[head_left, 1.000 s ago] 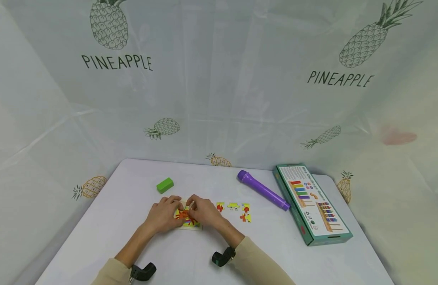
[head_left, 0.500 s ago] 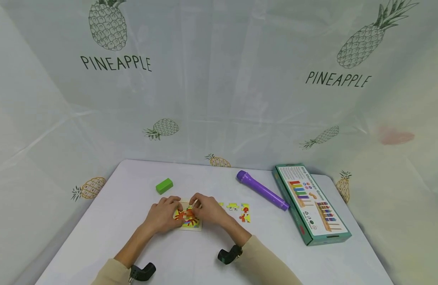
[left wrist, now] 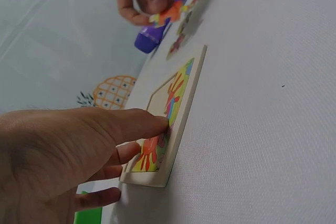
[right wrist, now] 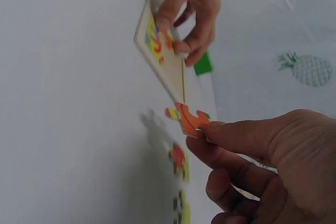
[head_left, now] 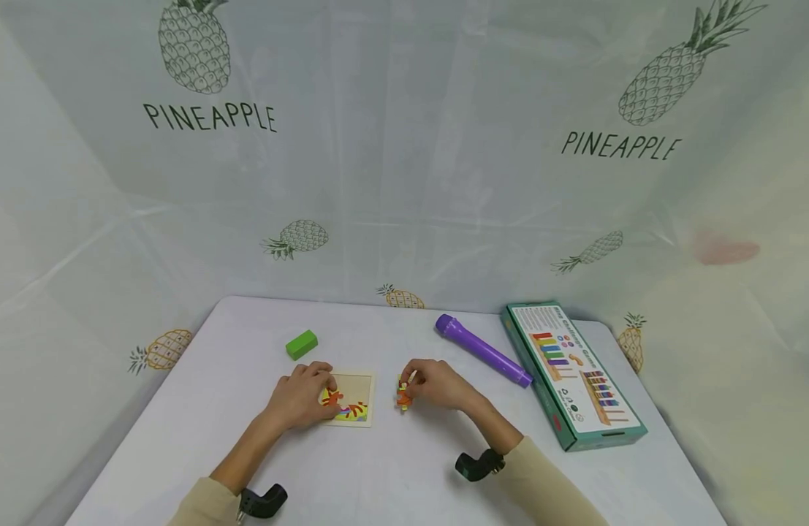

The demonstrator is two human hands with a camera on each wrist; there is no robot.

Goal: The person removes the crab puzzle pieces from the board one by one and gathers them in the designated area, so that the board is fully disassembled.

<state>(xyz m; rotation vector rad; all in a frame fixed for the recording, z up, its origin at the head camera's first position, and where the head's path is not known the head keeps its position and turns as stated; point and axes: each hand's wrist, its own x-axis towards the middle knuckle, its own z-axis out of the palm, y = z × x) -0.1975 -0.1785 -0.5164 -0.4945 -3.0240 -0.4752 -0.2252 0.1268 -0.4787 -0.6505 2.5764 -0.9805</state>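
Note:
A small wooden jigsaw puzzle board (head_left: 354, 385) lies on the white table, its lower and left parts filled with red, yellow and blue pieces and its upper right bare wood. My left hand (head_left: 302, 394) holds it at the left side, thumb pressed on the fitted pieces and fingers bent at the edge. Right of the board, my right hand (head_left: 440, 385) pinches an orange puzzle piece (right wrist: 191, 121) with a yellow tab between thumb and index finger. The right wrist view shows this piece raised over the table. Loose puzzle pieces (right wrist: 178, 157) lie below that hand, mostly hidden from the head view.
Behind the left hand sits a green block (head_left: 302, 345). A purple microphone-shaped tube (head_left: 483, 351) lies diagonally at the back right, beside a green and white game box (head_left: 575, 372). A pineapple-print curtain (head_left: 404, 183) hangs along the table's back edge.
My right hand has lifted the orange piece out of the board and carried it right, over the loose pieces. The board's upper right is now bare. My left hand stays in place.

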